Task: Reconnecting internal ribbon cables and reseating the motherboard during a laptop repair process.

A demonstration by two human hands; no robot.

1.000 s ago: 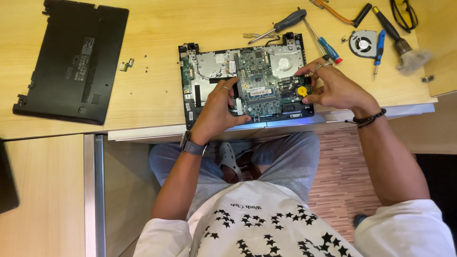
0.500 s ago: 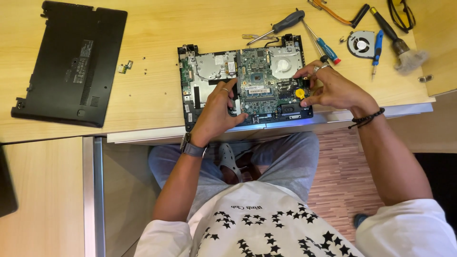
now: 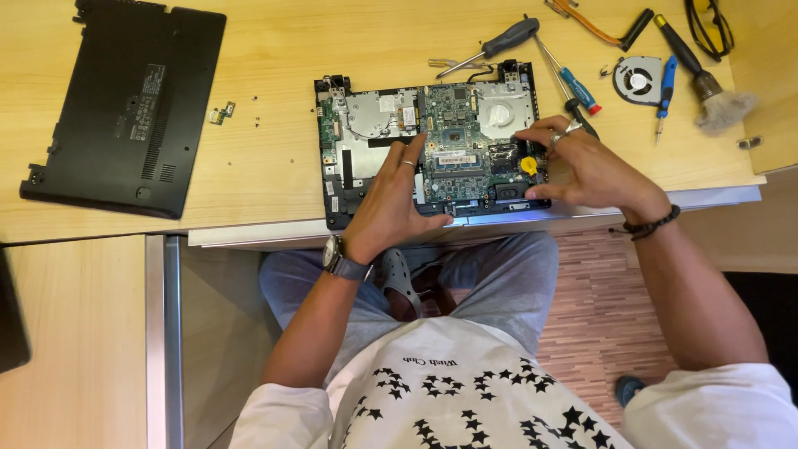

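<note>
Opened laptop base (image 3: 432,141) with exposed green circuit board lies near front edge of wooden desk (image 3: 274,100), bottom up. Left hand (image 3: 395,199) lies flat, fingers spread, on board's lower left area, grasping nothing. Right hand (image 3: 582,166) rests at laptop's right edge, fingertips curled beside yellow round part (image 3: 529,165); whether it pinches anything, cannot tell. Black bottom cover (image 3: 125,104) well apart at left. Screwdrivers (image 3: 499,41), small fan (image 3: 637,80), brush (image 3: 706,79) behind laptop, at right.
</note>
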